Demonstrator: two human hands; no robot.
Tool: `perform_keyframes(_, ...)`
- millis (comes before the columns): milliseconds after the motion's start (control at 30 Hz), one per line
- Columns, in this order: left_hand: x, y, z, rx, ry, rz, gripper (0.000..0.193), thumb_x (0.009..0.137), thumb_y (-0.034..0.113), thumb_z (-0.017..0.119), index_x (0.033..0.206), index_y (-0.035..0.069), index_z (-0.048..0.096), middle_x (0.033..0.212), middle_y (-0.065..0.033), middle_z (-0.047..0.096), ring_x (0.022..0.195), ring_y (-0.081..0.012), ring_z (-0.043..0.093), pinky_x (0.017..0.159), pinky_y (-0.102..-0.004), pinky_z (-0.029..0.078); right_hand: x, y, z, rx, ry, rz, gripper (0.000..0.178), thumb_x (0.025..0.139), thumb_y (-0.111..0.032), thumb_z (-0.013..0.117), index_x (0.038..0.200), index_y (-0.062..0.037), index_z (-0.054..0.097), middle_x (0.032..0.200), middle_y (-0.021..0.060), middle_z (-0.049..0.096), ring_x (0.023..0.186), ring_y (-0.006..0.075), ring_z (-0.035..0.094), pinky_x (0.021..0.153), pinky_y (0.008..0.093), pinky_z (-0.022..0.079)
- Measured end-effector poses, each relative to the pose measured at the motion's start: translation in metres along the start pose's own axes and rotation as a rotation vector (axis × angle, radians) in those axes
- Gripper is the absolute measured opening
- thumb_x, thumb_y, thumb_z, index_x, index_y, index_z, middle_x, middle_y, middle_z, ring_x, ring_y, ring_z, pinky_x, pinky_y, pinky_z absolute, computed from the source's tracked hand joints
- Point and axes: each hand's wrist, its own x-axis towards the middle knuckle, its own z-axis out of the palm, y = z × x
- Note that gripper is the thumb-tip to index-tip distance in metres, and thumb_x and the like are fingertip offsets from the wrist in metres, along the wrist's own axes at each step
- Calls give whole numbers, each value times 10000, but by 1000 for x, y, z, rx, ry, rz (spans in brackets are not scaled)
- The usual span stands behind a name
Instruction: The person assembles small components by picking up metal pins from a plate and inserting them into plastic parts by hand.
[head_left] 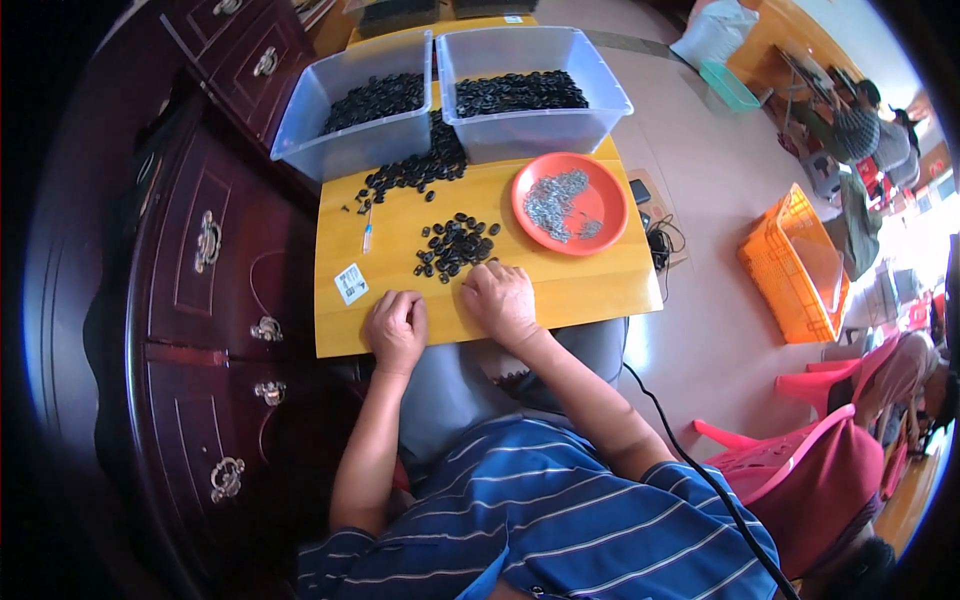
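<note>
My left hand point(398, 327) rests as a loose fist at the front edge of the yellow table point(590, 290), and nothing shows in it. Closer to the middle, my right hand point(502, 300) lies with its fingers curled under. Its knuckles are at the near edge of a small heap of black oval pieces point(458, 245); whatever its fingers hold, if anything, is hidden. An orange-red round dish point(620, 205) with many small silvery metal parts point(556, 203) stands to the right of the heap. Left of the heap are a white printed label point(351, 284) and a thin blue-and-white tool point(367, 236).
Two clear plastic bins point(360, 140) point(540, 140) of black pieces stand at the back, with a loose pile point(425, 165) before them. A dark wooden cabinet point(190, 240) borders the left. Rightward are an orange crate point(790, 275), pink chairs point(780, 460), a black cable point(690, 455) and other people.
</note>
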Motion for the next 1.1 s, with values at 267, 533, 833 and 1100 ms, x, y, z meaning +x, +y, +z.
perform_keyframes(267, 0, 6, 3, -79, -52, -76, 27, 887, 76, 692, 909, 62, 697, 792, -95, 641, 670, -287, 638, 606, -404, 507, 2, 1, -25, 387, -31, 187, 90, 849, -100, 721, 916, -60, 675, 800, 94, 677, 694, 255, 671, 661, 379, 537)
perform_keyframes(533, 67, 79, 36, -358, -178, 132, 79, 856, 22, 743, 922, 50, 710, 851, -102, 672, 735, -283, 680, 649, -373, 546, -31, 25, -51, 704, 258, 366, 117, 904, -18, 712, 1021, -24, 708, 857, 82, 668, 675, 148, 640, 636, 286, 526)
perform_keyframes(833, 145, 135, 127, -162, -399, 473, 63, 824, 147, 751, 807, 90, 733, 860, -108, 678, 879, -325, 675, 806, -453, 545, -49, 58, -72, 1112, 448, 667, 87, 974, -23, 671, 1059, -10, 654, 885, -45, 630, 748, 17, 556, 674, 201, 478)
perform_keyframes(1100, 159, 145, 163, -37, -559, 566, 90, 800, 189, 756, 784, 102, 746, 859, -120, 697, 880, -338, 681, 829, -485, 540, -50, 62, -76, 951, 295, 621, 73, 992, -8, 646, 1063, -10, 628, 846, -66, 576, 715, 1, 515, 648, 174, 436)
